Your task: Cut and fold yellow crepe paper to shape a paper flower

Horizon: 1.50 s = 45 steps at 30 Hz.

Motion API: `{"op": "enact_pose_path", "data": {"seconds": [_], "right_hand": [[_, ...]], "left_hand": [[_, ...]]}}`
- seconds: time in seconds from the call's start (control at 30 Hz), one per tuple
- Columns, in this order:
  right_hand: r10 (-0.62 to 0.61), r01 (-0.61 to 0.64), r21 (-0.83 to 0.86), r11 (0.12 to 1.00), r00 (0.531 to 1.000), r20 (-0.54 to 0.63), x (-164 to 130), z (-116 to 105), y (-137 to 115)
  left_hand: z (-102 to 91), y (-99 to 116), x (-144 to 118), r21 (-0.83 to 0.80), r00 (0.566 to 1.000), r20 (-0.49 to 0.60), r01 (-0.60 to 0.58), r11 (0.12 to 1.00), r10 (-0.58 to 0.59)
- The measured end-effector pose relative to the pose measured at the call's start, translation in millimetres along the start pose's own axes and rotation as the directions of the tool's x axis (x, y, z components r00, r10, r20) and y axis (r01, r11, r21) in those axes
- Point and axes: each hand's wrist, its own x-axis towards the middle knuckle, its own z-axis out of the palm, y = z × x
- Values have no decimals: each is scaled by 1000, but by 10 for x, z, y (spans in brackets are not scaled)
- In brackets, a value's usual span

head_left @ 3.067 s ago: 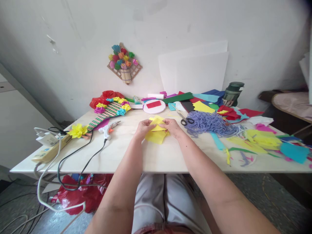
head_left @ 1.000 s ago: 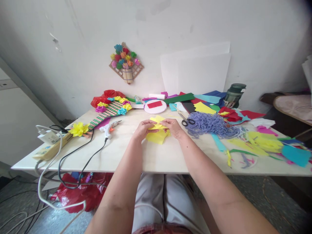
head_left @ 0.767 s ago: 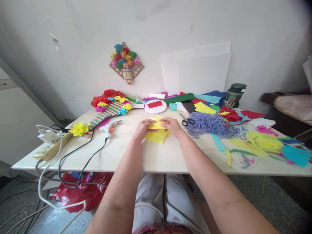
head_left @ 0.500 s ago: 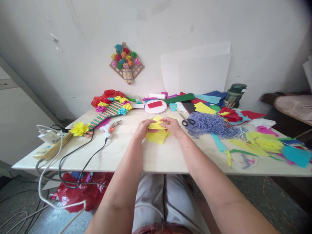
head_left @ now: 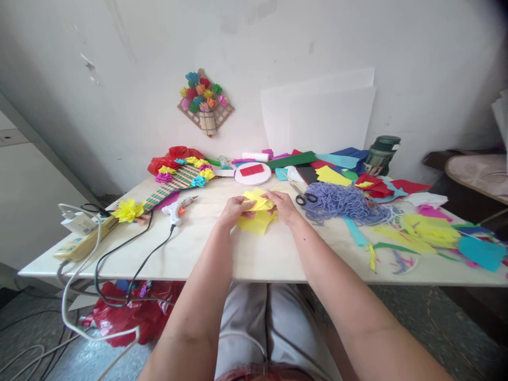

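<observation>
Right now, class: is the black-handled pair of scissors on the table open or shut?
Shut, it seems: the black-handled scissors lie flat with both handle loops together, blades appearing closed.

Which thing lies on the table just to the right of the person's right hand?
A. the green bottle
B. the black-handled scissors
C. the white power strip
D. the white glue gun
B: the black-handled scissors lie right beside the right hand, at the edge of the purple yarn, while the glue gun lies on the far side of the left hand.
</observation>
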Motion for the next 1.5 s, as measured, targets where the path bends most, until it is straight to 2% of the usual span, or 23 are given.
{"op": "enact_pose_path", "data": {"seconds": [0.27, 0.4, 0.83, 1.0, 1.1, 1.37, 1.5], "right_hand": [[68, -67, -62, 996, 997, 20, 9, -24, 21], [96, -96, -69, 993, 995, -7, 5, -9, 19], [96, -97, -31, 995, 994, -42, 2, -25, -8], [127, -119, -96, 988, 989, 77, -1, -14, 6], [125, -115, -113, 987, 989, 81, 1, 6, 15], [137, -134, -65, 989, 989, 50, 6, 29, 19], [115, -109, -88, 990, 992, 58, 11, 16, 34]], "left_hand": [[9, 20, -11, 16, 1000, -20, -14, 1000, 14], [18, 21, -12, 19, 1000, -31, 2, 1000, -1], [22, 22, -4, 19, 999, -41, -13, 1000, 14], [27, 22, -13, 42, 1000, -14, -23, 999, 24], [29, 17, -13, 30, 999, 0, -35, 999, 35], [7, -2, 19, -52, 982, -183, -63, 997, 52], [13, 0, 18, -21, 996, -87, 8, 1000, -10]]}}
